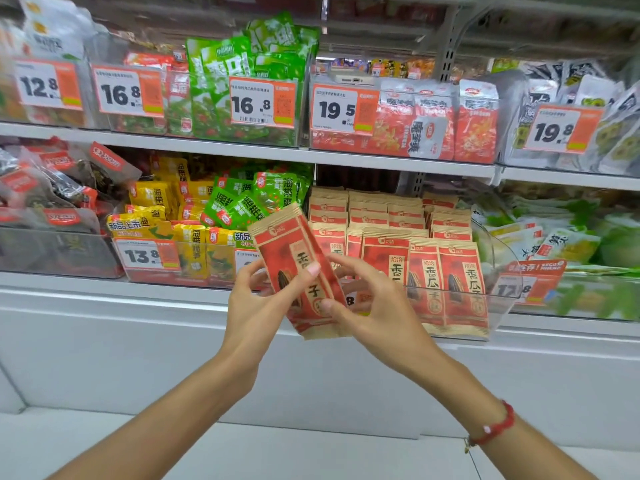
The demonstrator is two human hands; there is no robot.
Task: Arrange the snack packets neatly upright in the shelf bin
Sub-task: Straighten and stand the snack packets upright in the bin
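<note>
A flat stack of glossy red-and-tan packets [298, 268] is gripped, tilted, by the left hand [256, 303] and right hand [367, 299] before the clear plastic bin [502, 271]; three front packets [446, 282] are stood upright inside.

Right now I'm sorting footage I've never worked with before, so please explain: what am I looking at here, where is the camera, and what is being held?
There is no machine: a person wears one camera on the head, looking forward and down at store shelves. The left hand and right hand together grip a tilted stack of red and tan snack packets in front of a clear shelf bin. More of the same packets stand upright in that bin. Nearby bins hold yellow packets and green packets, with orange price tags on the fronts. A red bracelet sits on the right wrist.
</note>
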